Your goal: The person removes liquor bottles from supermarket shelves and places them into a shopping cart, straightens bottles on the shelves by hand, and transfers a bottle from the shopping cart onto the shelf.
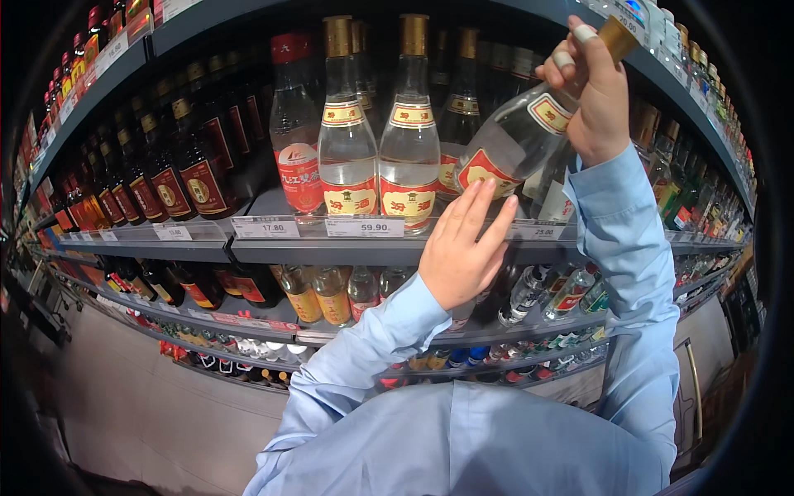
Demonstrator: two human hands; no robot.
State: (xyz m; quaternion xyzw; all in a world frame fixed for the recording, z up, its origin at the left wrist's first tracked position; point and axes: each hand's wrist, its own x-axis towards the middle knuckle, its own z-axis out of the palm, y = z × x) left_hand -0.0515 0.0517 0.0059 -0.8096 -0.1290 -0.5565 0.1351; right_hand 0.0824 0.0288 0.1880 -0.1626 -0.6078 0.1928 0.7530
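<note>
My right hand (pixel 595 93) grips a clear glass liquor bottle (pixel 512 139) by its neck, just below the gold cap. The bottle is tilted, its base down to the left, over the shelf front. White wraps circle two fingers of that hand. My left hand (pixel 465 248) is at the bottle's lower end, fingers extended and overlapping its red and yellow label; whether they press on the glass is hard to tell. Two matching bottles stand upright to the left, one nearer (pixel 410 136) and one farther (pixel 347 136). Beside them is a red-capped bottle (pixel 298 142).
Dark glass bottles (pixel 201 167) fill the shelf at left. The grey shelf edge (pixel 322 251) carries price tags (pixel 365 227) and runs below my left fingers. Another shelf edge (pixel 248 11) curves overhead, near the held bottle's cap. Lower shelves hold small bottles (pixel 332 297).
</note>
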